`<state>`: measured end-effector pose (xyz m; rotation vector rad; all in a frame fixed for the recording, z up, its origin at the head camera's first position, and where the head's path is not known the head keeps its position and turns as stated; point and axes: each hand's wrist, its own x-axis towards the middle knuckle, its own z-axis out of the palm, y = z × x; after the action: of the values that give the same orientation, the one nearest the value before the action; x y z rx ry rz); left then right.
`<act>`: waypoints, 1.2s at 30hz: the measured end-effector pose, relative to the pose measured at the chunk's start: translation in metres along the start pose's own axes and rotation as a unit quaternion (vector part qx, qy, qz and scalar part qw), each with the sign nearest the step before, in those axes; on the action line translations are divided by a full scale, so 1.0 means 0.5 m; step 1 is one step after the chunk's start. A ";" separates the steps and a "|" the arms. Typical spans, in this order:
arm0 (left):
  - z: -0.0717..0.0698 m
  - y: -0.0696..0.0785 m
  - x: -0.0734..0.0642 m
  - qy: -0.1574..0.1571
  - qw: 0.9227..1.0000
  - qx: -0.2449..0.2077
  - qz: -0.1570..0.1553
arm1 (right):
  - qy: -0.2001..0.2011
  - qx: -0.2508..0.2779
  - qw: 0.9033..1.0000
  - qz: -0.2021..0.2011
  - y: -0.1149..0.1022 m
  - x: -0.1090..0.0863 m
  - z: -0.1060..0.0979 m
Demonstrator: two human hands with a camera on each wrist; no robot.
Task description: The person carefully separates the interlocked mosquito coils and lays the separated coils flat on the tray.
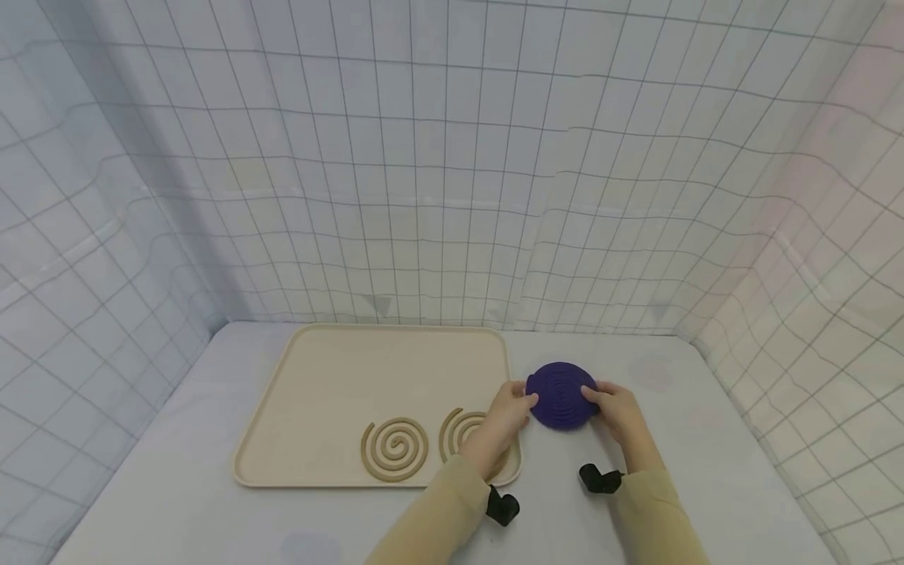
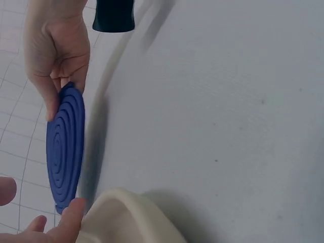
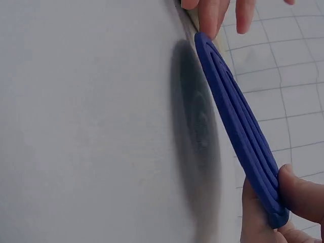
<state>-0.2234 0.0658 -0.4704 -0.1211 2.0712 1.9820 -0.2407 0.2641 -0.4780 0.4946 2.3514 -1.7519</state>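
A purple coiled disc (image 1: 561, 396) is between the fingers, above the tabletop (image 1: 685, 439): right hand (image 1: 621, 411) pinching, left hand (image 1: 500, 424) touching the opposite edge, fingers loose, thumb apart. Even support should prevent sagging.

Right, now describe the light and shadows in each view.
Right wrist: dim, with a broad, soft-edged shadow of the coiled disc on the table; left wrist: also dim and greyish, a narrower shadow showing beside the coiled disc; head: brighter, more even light, the coiled disc looking more purple than in the wrist views.
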 end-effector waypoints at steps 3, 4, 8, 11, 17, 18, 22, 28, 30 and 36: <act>0.004 -0.007 0.000 0.030 0.999 0.023 0.035 | 0.005 0.021 1.000 -0.008 -0.004 -0.018 -0.003; 0.004 -0.009 0.000 0.037 0.998 0.025 0.045 | 0.004 0.034 0.999 -0.011 -0.007 -0.024 -0.003; -0.003 -0.007 -0.008 0.034 0.998 -0.001 0.056 | -0.007 0.070 0.997 -0.029 -0.018 -0.049 0.004; -0.015 -0.001 -0.023 0.020 0.997 -0.033 0.060 | -0.014 0.094 0.995 -0.043 -0.030 -0.070 0.015; -0.064 0.015 -0.067 -0.005 0.994 -0.052 0.094 | -0.028 0.077 0.994 -0.071 -0.044 -0.107 0.042; -0.076 0.016 -0.073 -0.009 0.993 -0.046 0.106 | -0.036 0.068 0.994 -0.075 -0.045 -0.113 0.047; -0.126 0.014 -0.095 -0.016 0.988 0.008 0.154 | -0.073 0.038 0.992 -0.094 -0.049 -0.135 0.070; -0.180 0.002 -0.120 -0.010 0.983 0.048 0.177 | -0.084 0.000 0.988 -0.132 -0.062 -0.160 0.100; -0.191 -0.001 -0.128 -0.009 0.982 0.055 0.180 | -0.067 -0.008 0.988 -0.138 -0.067 -0.165 0.109; -0.213 -0.004 -0.145 0.008 0.986 0.040 0.162 | -0.059 -0.004 0.989 -0.137 -0.076 -0.177 0.137</act>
<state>-0.1680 -0.0488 -0.4514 0.2326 2.2977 2.0740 -0.1759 0.1746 -0.4354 0.0646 2.4355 -1.8223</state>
